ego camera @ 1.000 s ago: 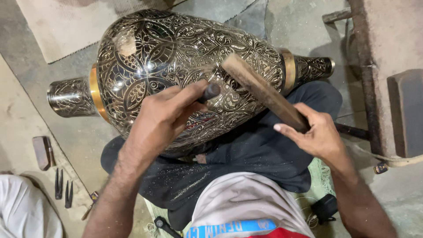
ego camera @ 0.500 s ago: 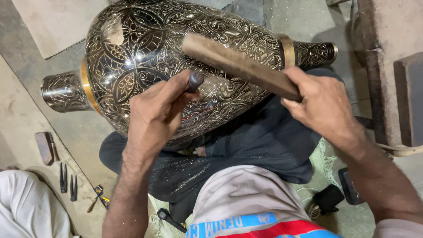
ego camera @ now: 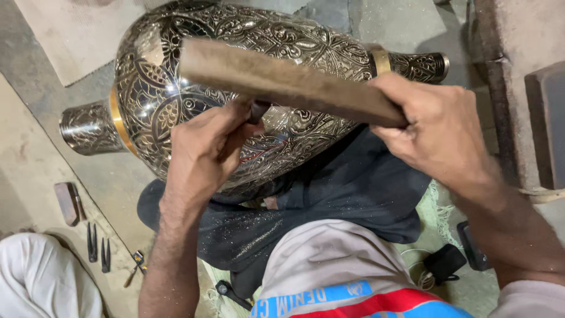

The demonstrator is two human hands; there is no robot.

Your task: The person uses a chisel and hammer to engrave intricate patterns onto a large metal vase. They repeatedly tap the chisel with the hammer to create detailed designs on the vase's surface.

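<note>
Brass, engraved and dark, the big vase (ego camera: 235, 100) lay on its side across the person's lap, likely heavy, rigid, slippery. Left hand (ego camera: 203, 150) pinched a small chisel (ego camera: 257, 110) against it; right hand (ego camera: 441, 132) gripped a wooden bat (ego camera: 282, 79) above.

We see soft, even light. Bright shiny spots sit on the engraved metal vase (ego camera: 176, 88). The wooden mallet (ego camera: 288, 82) looks a bit blurry. Dark shadows lie under the vase.
</note>
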